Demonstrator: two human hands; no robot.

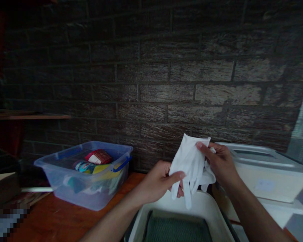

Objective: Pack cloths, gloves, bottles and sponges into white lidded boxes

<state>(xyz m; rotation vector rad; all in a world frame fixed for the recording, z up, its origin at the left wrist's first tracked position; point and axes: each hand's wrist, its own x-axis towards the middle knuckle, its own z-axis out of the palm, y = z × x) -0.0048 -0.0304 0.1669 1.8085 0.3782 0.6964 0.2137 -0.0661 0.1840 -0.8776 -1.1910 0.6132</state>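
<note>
A white cloth glove [189, 161] hangs fingers-down between both hands, in front of a dark brick wall. My left hand [158, 181] pinches its lower left edge with thumb and fingers. My right hand [221, 163] grips the cuff at the upper right, thumb on top. More white fabric bunches under the right hand; whether it is a second glove I cannot tell. Below the glove sits an open white bin [204, 205] with a dark green textured thing [176, 228] inside.
A clear plastic tub [65, 191] with blue handles holds packets and sits on the reddish wooden table [55, 222] at left. A white lidded container [270, 174] stands at right. A wooden shelf [30, 116] juts from the wall at far left.
</note>
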